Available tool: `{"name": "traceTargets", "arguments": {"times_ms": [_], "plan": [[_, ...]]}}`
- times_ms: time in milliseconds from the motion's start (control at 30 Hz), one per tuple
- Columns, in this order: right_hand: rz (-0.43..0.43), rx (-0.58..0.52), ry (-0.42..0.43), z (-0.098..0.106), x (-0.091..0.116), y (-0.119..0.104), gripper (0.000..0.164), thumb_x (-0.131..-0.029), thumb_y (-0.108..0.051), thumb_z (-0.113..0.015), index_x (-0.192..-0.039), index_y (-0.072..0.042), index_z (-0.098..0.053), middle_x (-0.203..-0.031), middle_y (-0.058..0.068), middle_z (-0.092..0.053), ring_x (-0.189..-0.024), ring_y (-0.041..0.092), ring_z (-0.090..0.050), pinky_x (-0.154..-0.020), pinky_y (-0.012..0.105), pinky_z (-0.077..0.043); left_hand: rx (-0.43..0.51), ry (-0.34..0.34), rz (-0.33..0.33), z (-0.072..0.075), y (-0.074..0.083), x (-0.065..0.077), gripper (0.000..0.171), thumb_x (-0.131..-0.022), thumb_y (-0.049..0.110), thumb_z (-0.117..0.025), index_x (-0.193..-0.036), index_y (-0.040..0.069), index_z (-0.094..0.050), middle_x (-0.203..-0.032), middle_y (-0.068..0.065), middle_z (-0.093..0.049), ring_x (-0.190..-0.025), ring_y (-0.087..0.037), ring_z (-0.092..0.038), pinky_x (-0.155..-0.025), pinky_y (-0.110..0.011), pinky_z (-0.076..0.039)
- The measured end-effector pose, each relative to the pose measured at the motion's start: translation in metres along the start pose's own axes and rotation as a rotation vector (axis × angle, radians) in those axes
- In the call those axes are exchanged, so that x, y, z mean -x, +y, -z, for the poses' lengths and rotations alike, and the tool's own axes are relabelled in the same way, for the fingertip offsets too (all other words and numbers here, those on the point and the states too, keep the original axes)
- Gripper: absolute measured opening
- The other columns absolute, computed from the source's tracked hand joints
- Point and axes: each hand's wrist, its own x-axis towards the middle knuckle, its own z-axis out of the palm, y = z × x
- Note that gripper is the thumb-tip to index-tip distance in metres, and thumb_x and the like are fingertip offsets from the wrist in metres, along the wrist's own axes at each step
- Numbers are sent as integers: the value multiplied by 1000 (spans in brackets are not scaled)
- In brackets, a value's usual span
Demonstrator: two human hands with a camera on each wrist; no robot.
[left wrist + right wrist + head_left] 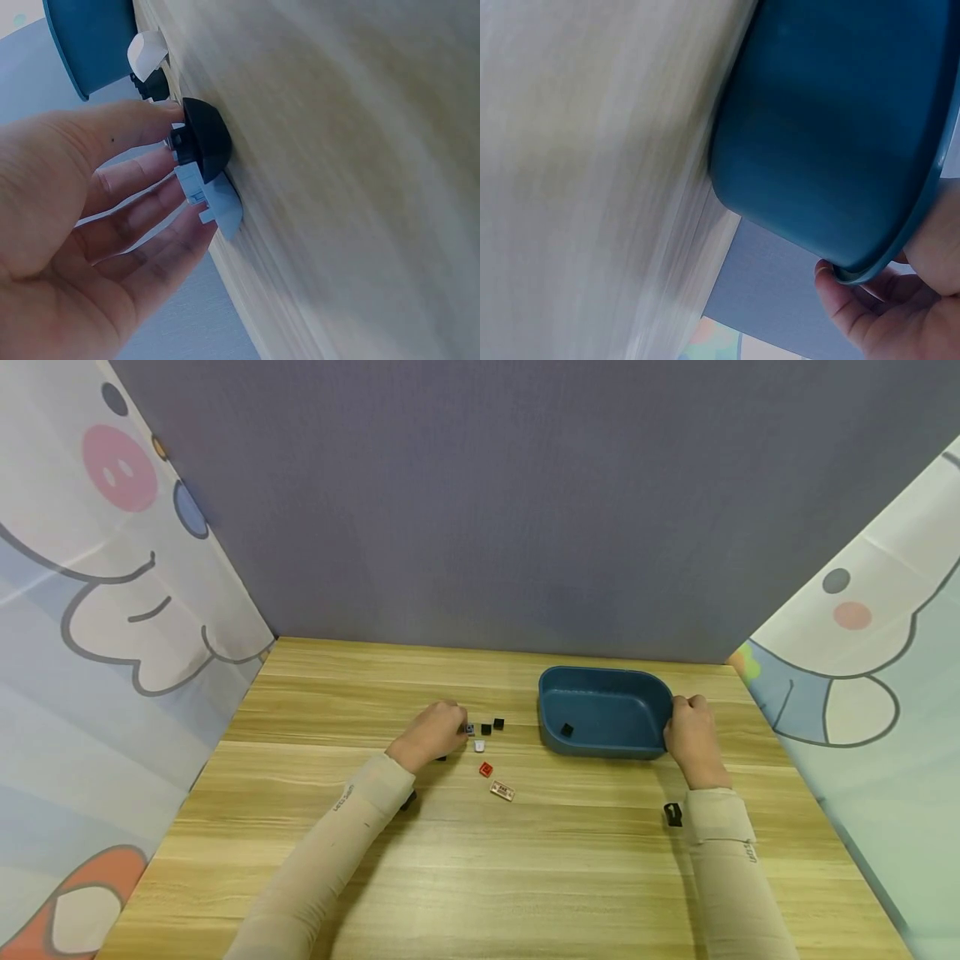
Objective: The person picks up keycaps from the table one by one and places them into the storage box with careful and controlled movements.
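Observation:
In the left wrist view, my left hand (437, 731) has its thumb and bent fingers at a black keycap (206, 141) lying stem side out on the wooden table. Right beside it lies a light blue-grey keycap (217, 201), close to the other fingers. More keycaps are scattered nearby: two black ones, a white keycap (479, 746), a red keycap (486, 769) and a long beige keycap (502, 790) with print. On the right, my right hand (690, 735) grips the rim of a blue plastic tub (600, 750). One black keycap (567, 729) lies inside the tub.
A black object with a white mark (672, 814) lies on the table (555, 877) beside my right sleeve. Another dark piece (408, 800) shows past my left sleeve. A grey panel (480, 527) rises behind the table, with cartoon-printed curtains (90, 610) at the sides.

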Motion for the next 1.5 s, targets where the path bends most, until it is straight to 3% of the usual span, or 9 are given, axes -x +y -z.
{"name": "traceTargets", "arguments": {"times_ms": [233,500,733,967,1067,1200,1500], "plan": [[2,9,19,-2,-1,1,28,-81,17,-49,-106,28,-55,-97,44,-48,-92,60,-49,-83,67,-40,2,0,1,-1,-1,-2,8,-90,12,-76,-89,5,-71,-83,-2,-60,-71,-13,-56,-63,-27,-51],[-18,-4,-37,2,-1,-2,30,-82,17,-50,-109,28,-53,-101,45,-47,-94,61,-47,-83,68,-41,61,-2,13,4,4,-9,8,-92,13,-73,-89,6,-71,-80,-1,-62,-65,-12,-56,-57,-25,-49],[-24,-12,-39,1,-1,-1,29,-82,16,-50,-109,28,-54,-101,44,-47,-92,60,-48,-80,66,-44,56,35,-61,19,16,-25,11,-94,15,-71,-97,4,-73,-88,-4,-69,-61,-9,-55,-59,-24,-49],[-19,-6,-34,2,-2,-1,28,-82,16,-50,-107,28,-54,-100,43,-48,-92,59,-49,-79,65,-45,33,46,-132,36,39,-46,11,-96,13,-67,-100,4,-72,-91,-5,-69,-60,-10,-55,-56,-25,-47],[-10,-3,-26,1,-1,-1,27,-82,16,-50,-106,28,-54,-99,43,-48,-92,59,-49,-80,65,-45,10,45,-150,39,51,-56,14,-97,15,-68,-103,4,-73,-95,-6,-70,-67,-11,-59,-61,-26,-49],[3,-4,-10,1,-1,0,26,-82,17,-50,-105,28,-54,-98,43,-49,-91,59,-49,-80,65,-45,4,45,-168,36,69,-68,16,-96,17,-69,-106,5,-74,-101,-6,-71,-78,-12,-63,-71,-26,-52],[9,1,-2,0,0,0,25,-82,17,-49,-104,28,-55,-96,42,-49,-88,59,-50,-78,65,-45,26,-11,-199,25,105,-93,16,-99,21,-66,-108,8,-71,-98,-2,-69,-66,-8,-57,-64,-24,-47]]}}
